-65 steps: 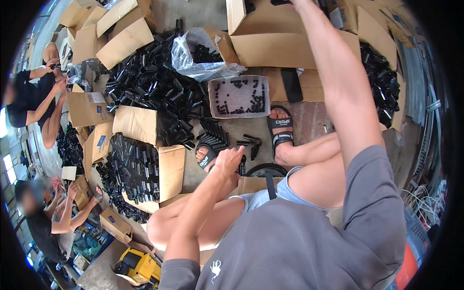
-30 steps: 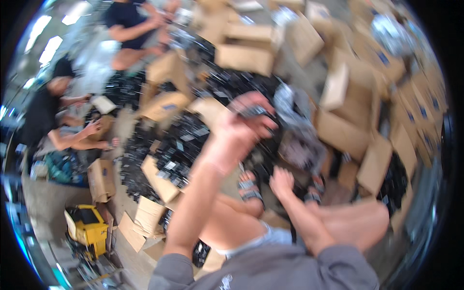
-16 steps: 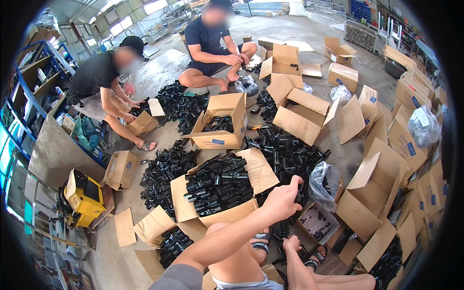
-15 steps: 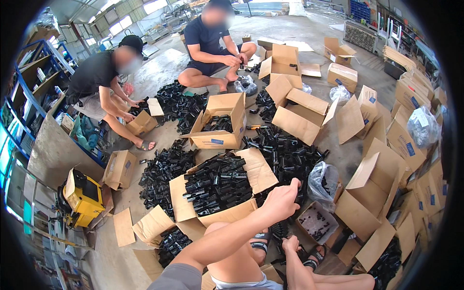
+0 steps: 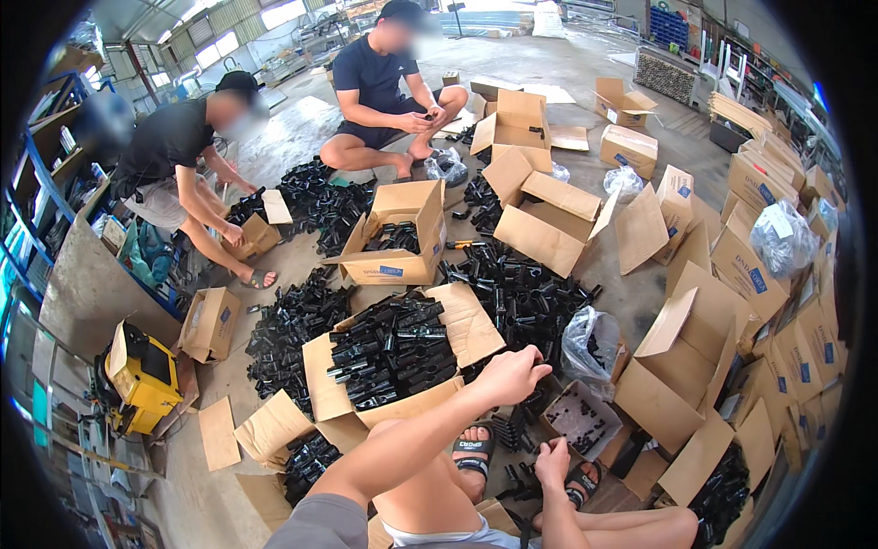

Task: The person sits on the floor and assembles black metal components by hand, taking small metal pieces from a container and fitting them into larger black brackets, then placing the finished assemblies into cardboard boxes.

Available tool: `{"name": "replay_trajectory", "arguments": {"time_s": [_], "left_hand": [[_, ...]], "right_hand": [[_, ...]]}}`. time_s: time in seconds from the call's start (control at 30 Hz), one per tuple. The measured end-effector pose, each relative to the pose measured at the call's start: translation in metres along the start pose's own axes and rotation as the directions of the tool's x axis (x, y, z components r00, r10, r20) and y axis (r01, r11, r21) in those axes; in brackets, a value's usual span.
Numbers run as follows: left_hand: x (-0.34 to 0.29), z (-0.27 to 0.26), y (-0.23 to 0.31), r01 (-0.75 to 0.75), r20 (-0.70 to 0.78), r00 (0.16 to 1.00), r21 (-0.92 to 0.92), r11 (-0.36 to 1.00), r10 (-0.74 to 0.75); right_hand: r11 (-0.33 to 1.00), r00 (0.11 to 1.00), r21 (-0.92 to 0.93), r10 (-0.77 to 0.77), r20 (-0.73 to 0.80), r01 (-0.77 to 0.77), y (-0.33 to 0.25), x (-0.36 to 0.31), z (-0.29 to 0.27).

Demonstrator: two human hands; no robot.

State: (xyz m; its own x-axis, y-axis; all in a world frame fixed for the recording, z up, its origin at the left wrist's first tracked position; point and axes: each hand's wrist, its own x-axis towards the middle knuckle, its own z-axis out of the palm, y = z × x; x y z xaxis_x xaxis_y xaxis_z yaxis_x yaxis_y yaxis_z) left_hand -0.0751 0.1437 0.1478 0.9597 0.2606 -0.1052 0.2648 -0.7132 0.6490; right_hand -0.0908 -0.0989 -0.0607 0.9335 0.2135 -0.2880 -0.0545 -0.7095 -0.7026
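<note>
My left hand [image 5: 514, 375] is held over the heap of black tube-like fittings [image 5: 526, 297], beside the open carton [image 5: 416, 403] filled with rows of the same fittings. Its fingers are curled together, and whatever may be in them is hidden. Lower down, my right hand [image 5: 552, 463] is closed with fingertips pinched, in front of a small open box [image 5: 555, 423] with little black pieces scattered in it. I cannot make out what the right fingers hold. Several loose black fittings [image 5: 519, 483] lie on the floor between my sandalled feet.
A clear plastic bag [image 5: 588, 348] stands right of the heap. Open cartons [image 5: 681, 366] crowd the right side. Two co-workers [image 5: 380, 87] sit across from me, near further piles [image 5: 320, 206] and a part-filled carton [image 5: 393, 267]. A yellow machine [image 5: 146, 380] stands at left.
The whole view has shifted slightly. My left fingers, partly raised before, are now curled in. My right hand has come up a little and nearer the small box.
</note>
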Motion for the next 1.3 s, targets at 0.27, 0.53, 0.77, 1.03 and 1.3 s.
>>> {"name": "replay_trajectory", "arguments": {"time_s": [0.27, 0.53, 0.77, 1.03, 1.3], "left_hand": [[0.018, -0.027, 0.010, 0.347, 0.400, 0.917, -0.785, 0.514, -0.008], [-0.001, -0.038, 0.039, 0.374, 0.431, 0.896, -0.863, 0.339, 0.108], [-0.003, -0.042, 0.033, 0.422, 0.489, 0.851, -0.854, 0.304, 0.191], [-0.007, -0.026, 0.037, 0.230, 0.299, 0.947, -0.887, 0.402, 0.119], [-0.014, -0.021, 0.057, 0.100, 0.152, 0.987, -0.849, 0.519, 0.060]], "right_hand": [[0.517, 0.889, 0.726, -0.325, -0.323, 0.453, -0.165, 0.007, -0.105], [0.314, 0.832, 0.792, -0.391, -0.395, 0.524, -0.178, 0.020, -0.112], [0.345, 0.749, 0.708, -0.533, -0.393, 0.616, -0.166, 0.030, -0.130], [0.374, 0.862, 0.793, -0.366, -0.350, 0.480, -0.186, 0.017, -0.122], [0.290, 0.972, 0.931, -0.149, -0.183, 0.220, -0.185, 0.007, -0.113]]}}
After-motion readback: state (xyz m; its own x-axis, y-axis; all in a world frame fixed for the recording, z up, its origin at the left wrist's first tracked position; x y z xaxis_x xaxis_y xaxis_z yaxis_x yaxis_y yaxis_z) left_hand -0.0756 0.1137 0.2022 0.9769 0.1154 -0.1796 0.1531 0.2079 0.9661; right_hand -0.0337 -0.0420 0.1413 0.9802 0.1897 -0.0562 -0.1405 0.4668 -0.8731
